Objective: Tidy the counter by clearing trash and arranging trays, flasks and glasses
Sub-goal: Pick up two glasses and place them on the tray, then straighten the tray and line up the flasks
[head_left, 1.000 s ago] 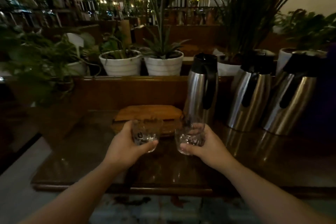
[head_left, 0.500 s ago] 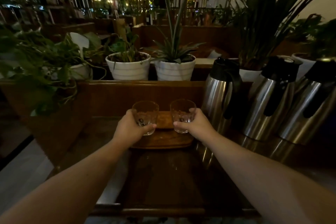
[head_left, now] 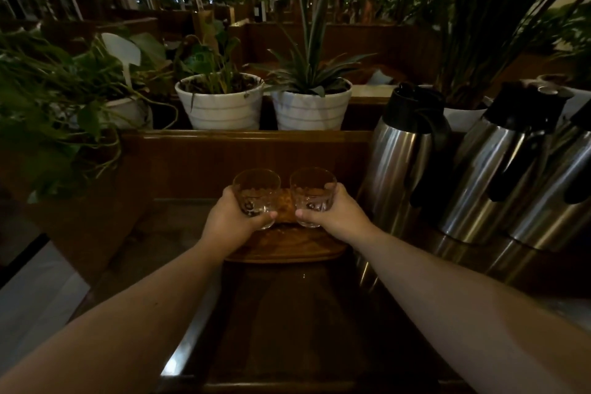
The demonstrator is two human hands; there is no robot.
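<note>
Stretching across the foreground, the dark wooden counter (head_left: 307, 323) carries everything in this dim room. Three steel flasks (head_left: 403, 157) with black tops and handles stand in a row on its right side, the nearest just beside the person's right wrist. Behind the counter's raised back edge sit two white ribbed plant pots (head_left: 220, 105). At the far middle of the counter lies a wooden tray (head_left: 287, 248). Over it, the left hand (head_left: 228, 222) is wrapped around a clear left glass (head_left: 256, 197), thumb across its base, and the right hand (head_left: 335, 217) grips the right glass (head_left: 311, 197) likewise. Both glasses are upright, close together; whether they touch the tray I cannot tell.
</note>
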